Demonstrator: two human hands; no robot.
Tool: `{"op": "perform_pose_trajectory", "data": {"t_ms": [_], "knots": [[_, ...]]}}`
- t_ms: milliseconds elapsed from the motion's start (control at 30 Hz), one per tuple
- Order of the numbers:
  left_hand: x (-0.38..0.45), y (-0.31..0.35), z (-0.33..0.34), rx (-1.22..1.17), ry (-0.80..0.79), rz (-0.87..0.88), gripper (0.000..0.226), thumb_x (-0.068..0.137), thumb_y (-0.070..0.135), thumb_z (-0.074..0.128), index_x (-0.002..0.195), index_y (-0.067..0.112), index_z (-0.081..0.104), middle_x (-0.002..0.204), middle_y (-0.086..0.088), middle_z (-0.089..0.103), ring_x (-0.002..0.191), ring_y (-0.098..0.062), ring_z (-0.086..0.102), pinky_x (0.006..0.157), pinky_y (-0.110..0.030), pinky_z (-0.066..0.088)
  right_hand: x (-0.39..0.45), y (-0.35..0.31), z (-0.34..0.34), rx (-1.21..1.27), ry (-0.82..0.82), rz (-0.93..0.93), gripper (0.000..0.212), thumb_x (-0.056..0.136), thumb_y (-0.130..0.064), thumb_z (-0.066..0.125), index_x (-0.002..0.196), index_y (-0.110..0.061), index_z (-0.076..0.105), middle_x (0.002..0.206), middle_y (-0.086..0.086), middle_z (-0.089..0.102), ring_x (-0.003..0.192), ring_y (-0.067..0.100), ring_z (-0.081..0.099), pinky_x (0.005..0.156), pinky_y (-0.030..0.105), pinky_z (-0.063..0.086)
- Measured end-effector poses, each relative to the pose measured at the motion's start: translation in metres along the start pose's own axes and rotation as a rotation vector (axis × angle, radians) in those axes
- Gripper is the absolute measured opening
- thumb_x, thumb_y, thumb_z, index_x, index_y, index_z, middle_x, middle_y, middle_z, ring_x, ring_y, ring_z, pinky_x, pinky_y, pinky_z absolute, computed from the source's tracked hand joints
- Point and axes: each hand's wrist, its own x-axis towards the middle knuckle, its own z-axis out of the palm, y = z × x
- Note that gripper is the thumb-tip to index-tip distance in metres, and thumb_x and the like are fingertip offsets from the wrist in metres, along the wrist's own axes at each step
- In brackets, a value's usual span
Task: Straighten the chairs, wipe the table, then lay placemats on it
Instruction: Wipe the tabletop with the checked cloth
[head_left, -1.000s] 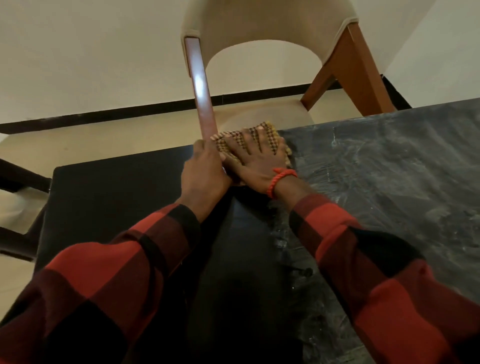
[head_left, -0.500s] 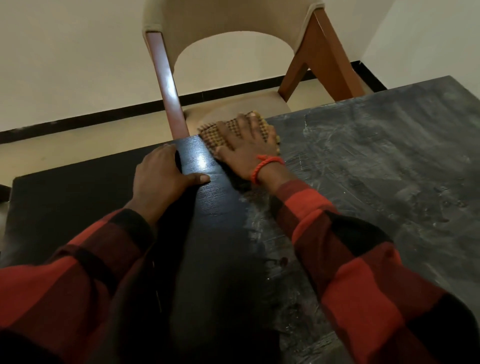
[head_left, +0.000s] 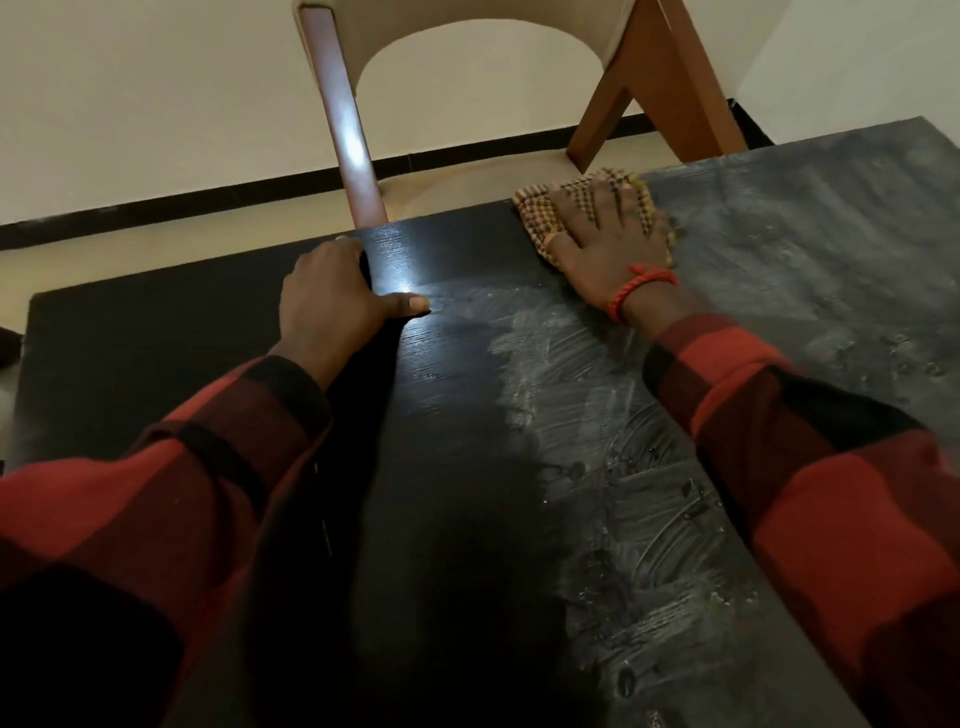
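Note:
A black table (head_left: 441, 467) fills the view; its right part is streaked with grey wet smears, its left part dark. My right hand (head_left: 610, 244) lies flat with spread fingers on a tan checked cloth (head_left: 535, 213), pressing it onto the far edge of the table. Further left, my left hand (head_left: 337, 291) rests on the table near the far edge, its thumb stretched out to the right and nothing in it. A chair (head_left: 358, 130) with brown wooden legs and a beige seat and back stands just beyond the table's far edge.
A cream wall with a black skirting strip (head_left: 156, 208) runs behind the chair. Pale floor shows past the table's far left corner (head_left: 36, 301). The table's far right corner (head_left: 924, 124) lies near another wall.
My right hand has slid the cloth to the right along the far edge, leaving wet smears. My left hand has moved away from the cloth to the left and rests apart from it.

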Motion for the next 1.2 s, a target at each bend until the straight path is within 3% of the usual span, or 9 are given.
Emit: {"op": "perform_pose_trajectory", "data": {"t_ms": [233,433,500,633,833,1067,1200], "knots": [[-0.005,0.007,-0.003,0.012,-0.032,0.015,0.065,0.073,0.059,0.081,0.118,0.015,0.065,0.114,-0.007,0.068,0.106,-0.029,0.064,0.092,-0.049,0.053,-0.064,-0.074,0.022,0.025,0.076,-0.190,0.058,0.098,-0.061,0.020,0.155,-0.051,0.009,0.168,0.004,0.005,0.154,0.033,0.002,0.118,0.063,0.000],[-0.034,0.033,0.019,0.117,0.020,0.151,0.037,0.093,0.027,0.069,0.128,0.015,0.062,0.126,-0.010,0.063,0.115,-0.027,0.061,0.098,-0.044,0.047,-0.102,-0.070,0.032,0.049,0.115,-0.232,0.056,0.098,-0.062,0.016,0.153,-0.055,0.010,0.168,0.006,0.006,0.154,0.034,0.002,0.118,0.065,0.002],[-0.046,0.041,0.025,0.105,0.015,0.185,0.038,0.093,0.031,0.068,0.128,0.018,0.062,0.124,-0.007,0.064,0.113,-0.027,0.062,0.097,-0.044,0.049,-0.099,-0.058,0.030,0.054,0.103,-0.220,0.056,0.097,-0.064,0.017,0.152,-0.056,0.010,0.168,0.005,0.006,0.154,0.034,0.002,0.118,0.064,0.002],[-0.067,0.048,0.034,0.151,-0.058,0.162,0.059,0.086,0.055,0.071,0.131,0.020,0.059,0.129,-0.006,0.061,0.115,-0.030,0.061,0.094,-0.047,0.048,-0.091,-0.020,0.025,0.044,0.090,-0.110,0.057,0.096,-0.066,0.016,0.152,-0.056,0.007,0.169,0.003,0.002,0.154,0.033,0.000,0.120,0.061,0.001],[-0.073,0.045,0.037,0.170,-0.087,0.149,0.058,0.080,0.065,0.071,0.113,0.018,0.062,0.114,-0.004,0.062,0.103,-0.026,0.062,0.081,-0.039,0.046,-0.082,0.048,0.012,0.031,0.026,0.096,0.065,0.097,-0.067,0.018,0.156,-0.046,0.000,0.168,0.004,-0.004,0.154,0.032,-0.007,0.120,0.062,-0.001],[-0.072,0.039,0.043,0.135,-0.062,0.152,0.052,0.081,0.063,0.071,0.105,0.019,0.059,0.117,-0.005,0.064,0.112,-0.027,0.061,0.080,-0.037,0.043,-0.084,0.037,0.007,0.011,0.012,0.154,0.062,0.099,-0.062,0.021,0.156,-0.047,0.002,0.168,0.004,-0.006,0.154,0.033,-0.007,0.120,0.063,-0.001],[-0.073,0.037,0.043,0.131,-0.050,0.163,0.053,0.079,0.065,0.071,0.105,0.020,0.060,0.108,-0.003,0.062,0.098,-0.025,0.062,0.078,-0.037,0.049,-0.097,0.012,0.013,-0.015,0.026,0.085,0.059,0.100,-0.061,0.020,0.155,-0.050,0.004,0.168,0.005,-0.002,0.154,0.033,-0.003,0.119,0.064,-0.002]]}}
